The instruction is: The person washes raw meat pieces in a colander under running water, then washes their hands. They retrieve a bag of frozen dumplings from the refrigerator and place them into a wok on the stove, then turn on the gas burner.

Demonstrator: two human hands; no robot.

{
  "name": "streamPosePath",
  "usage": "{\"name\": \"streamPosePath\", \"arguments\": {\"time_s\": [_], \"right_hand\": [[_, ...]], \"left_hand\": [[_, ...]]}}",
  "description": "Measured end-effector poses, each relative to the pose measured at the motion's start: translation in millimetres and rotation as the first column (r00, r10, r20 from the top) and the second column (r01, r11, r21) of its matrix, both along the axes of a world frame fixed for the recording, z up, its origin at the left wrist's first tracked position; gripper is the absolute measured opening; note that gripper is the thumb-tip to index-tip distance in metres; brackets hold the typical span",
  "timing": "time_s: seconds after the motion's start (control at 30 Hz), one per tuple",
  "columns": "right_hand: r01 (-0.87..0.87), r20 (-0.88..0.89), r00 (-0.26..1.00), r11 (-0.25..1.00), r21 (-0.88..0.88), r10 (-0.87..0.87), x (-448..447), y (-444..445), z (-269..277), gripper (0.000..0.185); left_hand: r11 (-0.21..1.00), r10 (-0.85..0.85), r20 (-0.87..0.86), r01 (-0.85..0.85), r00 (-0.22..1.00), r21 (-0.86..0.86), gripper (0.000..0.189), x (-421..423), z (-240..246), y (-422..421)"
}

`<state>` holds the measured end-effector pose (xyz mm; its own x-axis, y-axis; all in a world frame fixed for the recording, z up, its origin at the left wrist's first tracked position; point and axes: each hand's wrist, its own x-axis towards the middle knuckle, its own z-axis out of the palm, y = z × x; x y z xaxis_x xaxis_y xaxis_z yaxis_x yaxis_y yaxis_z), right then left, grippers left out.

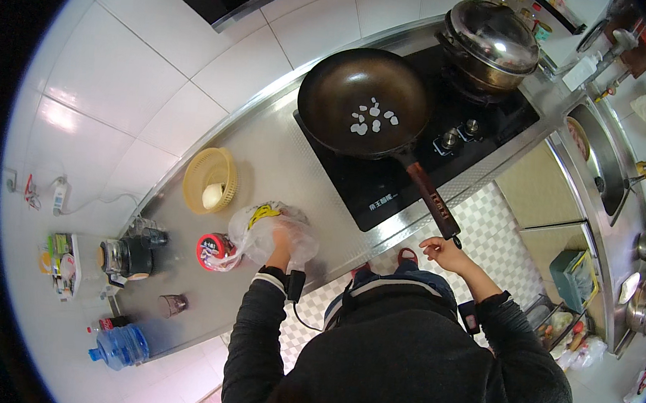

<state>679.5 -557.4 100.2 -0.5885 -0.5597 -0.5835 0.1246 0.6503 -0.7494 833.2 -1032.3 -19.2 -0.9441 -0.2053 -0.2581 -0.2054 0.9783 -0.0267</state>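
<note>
My left hand reaches into a clear plastic bag with yellow print on the counter. The bag's film covers the fingers, so what they hold is hidden. Beside the bag stands a red-lidded jar. My right hand hovers just below the end of the wok's wooden handle, apart from it, with nothing in the loosely bent fingers. On the left burner area rests the dark wok. Several white lumps, apparently rock sugar, lie in its bottom.
A yellow plastic basket holds a pale round item. The lidded pot occupies the far burner, near the stove knobs. Leftward on the counter are a glass, a kettle and a blue water bottle. A sink lies right.
</note>
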Motion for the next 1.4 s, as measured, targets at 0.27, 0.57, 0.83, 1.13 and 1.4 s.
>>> {"name": "streamPosePath", "arguments": {"time_s": [0.27,0.57,0.83,1.13,1.4], "right_hand": [[-0.048,-0.014,0.999,0.997,-0.064,0.047,-4,5,-11,0.019],[-0.038,-0.022,0.999,0.996,-0.085,0.036,-8,5,-15,0.019],[0.052,-0.093,0.994,0.99,-0.131,-0.065,-17,10,-4,0.018],[0.485,-0.013,0.861,0.826,-0.287,-0.509,-75,59,33,0.028],[0.656,-0.045,0.729,0.717,-0.236,-0.683,-68,101,50,0.023]], "left_hand": [[-0.458,0.771,0.456,-0.109,0.444,0.882,0.024,35,23,1],[-0.712,0.582,0.679,-0.122,0.447,0.691,0.013,16,88,27],[-0.502,0.652,0.492,-0.158,0.577,0.85,0.007,0,112,36],[-0.464,0.392,0.748,-0.587,0.536,0.664,0.01,17,198,92],[-0.42,0.386,0.403,-0.23,0.83,0.878,0.01,-139,292,114]]}}
